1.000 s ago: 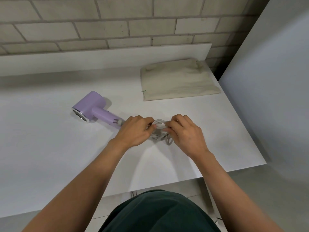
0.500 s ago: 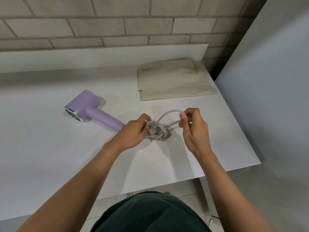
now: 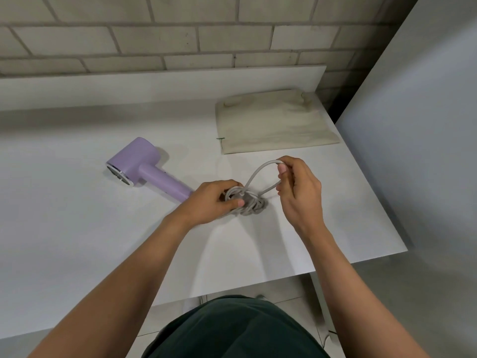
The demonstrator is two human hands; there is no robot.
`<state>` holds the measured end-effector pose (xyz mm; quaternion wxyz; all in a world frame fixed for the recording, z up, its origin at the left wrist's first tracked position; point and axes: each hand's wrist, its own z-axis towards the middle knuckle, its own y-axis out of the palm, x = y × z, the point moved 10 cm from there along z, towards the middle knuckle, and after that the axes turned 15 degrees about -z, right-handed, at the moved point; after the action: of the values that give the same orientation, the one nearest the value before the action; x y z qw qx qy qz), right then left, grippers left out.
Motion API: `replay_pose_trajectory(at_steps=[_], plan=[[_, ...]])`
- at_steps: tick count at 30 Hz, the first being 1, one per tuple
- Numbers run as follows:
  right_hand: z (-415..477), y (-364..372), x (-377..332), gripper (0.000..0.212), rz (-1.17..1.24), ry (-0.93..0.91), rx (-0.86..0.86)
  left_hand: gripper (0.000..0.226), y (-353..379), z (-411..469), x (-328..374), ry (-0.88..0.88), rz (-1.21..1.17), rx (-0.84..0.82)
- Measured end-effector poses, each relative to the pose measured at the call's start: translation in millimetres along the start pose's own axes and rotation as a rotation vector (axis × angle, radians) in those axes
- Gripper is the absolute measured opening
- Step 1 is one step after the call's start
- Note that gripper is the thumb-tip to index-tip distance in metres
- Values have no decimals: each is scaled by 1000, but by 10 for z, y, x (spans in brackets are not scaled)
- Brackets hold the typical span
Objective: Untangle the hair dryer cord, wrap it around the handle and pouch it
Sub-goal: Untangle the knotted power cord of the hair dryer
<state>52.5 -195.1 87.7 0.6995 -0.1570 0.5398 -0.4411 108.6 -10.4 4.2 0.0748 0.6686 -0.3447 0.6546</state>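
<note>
A lilac hair dryer (image 3: 139, 164) lies on the white table (image 3: 77, 228), head to the left, handle running right toward my hands. Its grey cord (image 3: 251, 204) sits in a tangled bundle at the end of the handle. My left hand (image 3: 211, 202) pinches the left side of the bundle and hides the handle's end. My right hand (image 3: 299, 188) holds a loop of the cord lifted up and to the right of the tangle. A flat beige cloth pouch (image 3: 276, 122) lies at the back right of the table.
A brick wall (image 3: 180, 34) and a white upstand run along the back of the table. A grey panel (image 3: 426, 125) stands close on the right. The table's front edge and right corner are just beyond my right wrist.
Both hands were together over the bundle a second ago. My right hand has drawn a loop of cord up and to the right; my left hand stays on the tangle.
</note>
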Motion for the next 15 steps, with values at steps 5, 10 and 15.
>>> replay_pose_trajectory(at_steps=[5, 10, 15], plan=[[-33, -2, 26, 18, 96, 98, -12, 25, 37, -38, -41, -47, -70, -183], [-42, 9, 198, 19, 218, 259, -38, 49, 145, -85, -38, -47, -41, -215], [-19, 69, 218, 16, 364, 282, -110, 37, 228, -109, 86, 58, -104, -151]])
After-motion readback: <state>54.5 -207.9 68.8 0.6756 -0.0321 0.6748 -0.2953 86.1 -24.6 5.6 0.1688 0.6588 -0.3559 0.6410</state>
